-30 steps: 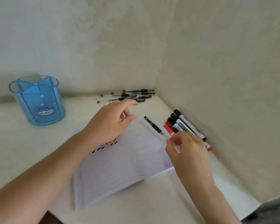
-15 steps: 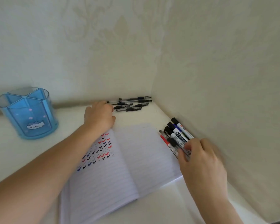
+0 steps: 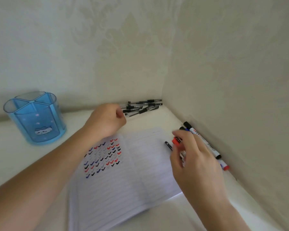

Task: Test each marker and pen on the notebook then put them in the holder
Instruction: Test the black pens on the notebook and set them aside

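Observation:
An open lined notebook [image 3: 137, 177] lies in front of me, its left page filled with red, blue and black check marks [image 3: 103, 157]. My right hand [image 3: 195, 160] hovers at the notebook's right edge, fingers closed on a red-capped marker [image 3: 176, 141]. A black pen end [image 3: 168, 145] pokes out just left of it, the rest hidden under the hand. More markers [image 3: 201, 138] lie along the right wall. My left hand [image 3: 107, 120] is curled at the left ends of several black pens [image 3: 143, 106] in the far corner; a grip is not visible. The blue holder [image 3: 35, 119] stands at far left.
Two walls meet in the corner behind the pens, closing in the white desk [image 3: 32, 157] at the back and the right. The holder has several compartments and a cat picture on its front.
My left hand has reached the pens and curled its fingers. My right hand has lifted the red-capped marker out of the marker row, toward the notebook.

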